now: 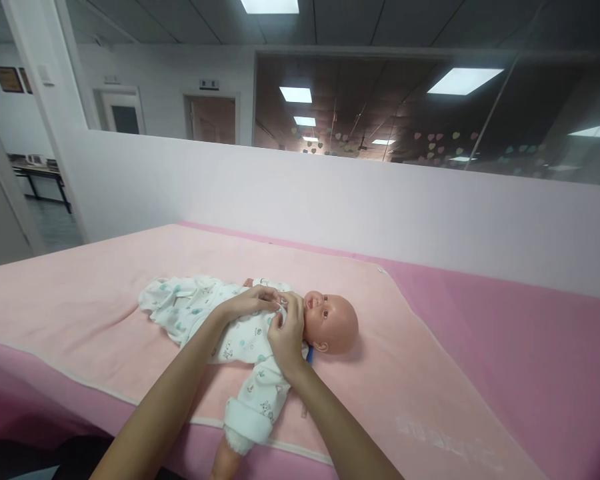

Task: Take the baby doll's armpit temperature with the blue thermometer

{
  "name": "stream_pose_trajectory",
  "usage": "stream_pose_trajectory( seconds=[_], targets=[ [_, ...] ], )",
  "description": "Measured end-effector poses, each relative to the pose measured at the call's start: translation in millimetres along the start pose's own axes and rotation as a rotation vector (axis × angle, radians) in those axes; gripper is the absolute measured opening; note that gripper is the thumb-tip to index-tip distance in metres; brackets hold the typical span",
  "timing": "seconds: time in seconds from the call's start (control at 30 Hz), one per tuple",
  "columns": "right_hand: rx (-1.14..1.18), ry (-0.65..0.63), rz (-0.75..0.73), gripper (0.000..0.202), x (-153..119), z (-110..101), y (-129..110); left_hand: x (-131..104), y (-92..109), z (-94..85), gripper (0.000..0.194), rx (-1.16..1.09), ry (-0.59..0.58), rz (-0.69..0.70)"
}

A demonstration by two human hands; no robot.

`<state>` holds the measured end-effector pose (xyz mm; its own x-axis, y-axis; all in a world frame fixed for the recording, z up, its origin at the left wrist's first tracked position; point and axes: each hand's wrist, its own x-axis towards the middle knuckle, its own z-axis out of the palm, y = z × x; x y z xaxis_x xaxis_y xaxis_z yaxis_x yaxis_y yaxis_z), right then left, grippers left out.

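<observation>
A bald baby doll (333, 323) lies on its back with its head to the right, dressed in a white baby outfit (247, 337) with green and grey prints. Across the doll's chest reaches my left hand (255, 301), its fingers bent and pinching the cloth near the neckline. Beside the chin, my right hand (289, 330) is closed with thumb and fingers on the same neckline. The two sets of fingertips almost meet, and they partly hide a small white piece, perhaps a tie or fastening. One sleeve points toward me, with the doll's hand past its cuff.
Under the doll spreads a peach blanket (410, 373) over a pink surface (530, 333). A low white wall (330, 200) with glass above stands behind it. A bit of blue (310, 355) shows beside the doll's neck. At far left is a table (37, 171).
</observation>
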<state>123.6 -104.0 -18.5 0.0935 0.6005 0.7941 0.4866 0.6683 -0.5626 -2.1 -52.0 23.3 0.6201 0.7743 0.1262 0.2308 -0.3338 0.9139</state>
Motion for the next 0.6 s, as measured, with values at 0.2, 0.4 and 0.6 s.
stream_pose_trajectory(
  seconds=[0.2, 0.4, 0.6],
  targets=[
    [0.014, -0.010, -0.016, 0.038, -1.5, 0.6, 1.6, -2.3, 5.2, 1.3, 0.019, -0.008, 0.027, 0.026],
    [0.031, 0.004, -0.007, 0.035, -0.8, -0.3, 1.6, -1.8, 1.9, -0.1, 0.023, -0.015, 0.007, 0.032],
    [0.037, 0.030, -0.010, 0.036, -1.0, 0.6, 1.5, -1.0, 1.0, 0.9, 0.022, -0.029, 0.002, 0.026]
  ],
)
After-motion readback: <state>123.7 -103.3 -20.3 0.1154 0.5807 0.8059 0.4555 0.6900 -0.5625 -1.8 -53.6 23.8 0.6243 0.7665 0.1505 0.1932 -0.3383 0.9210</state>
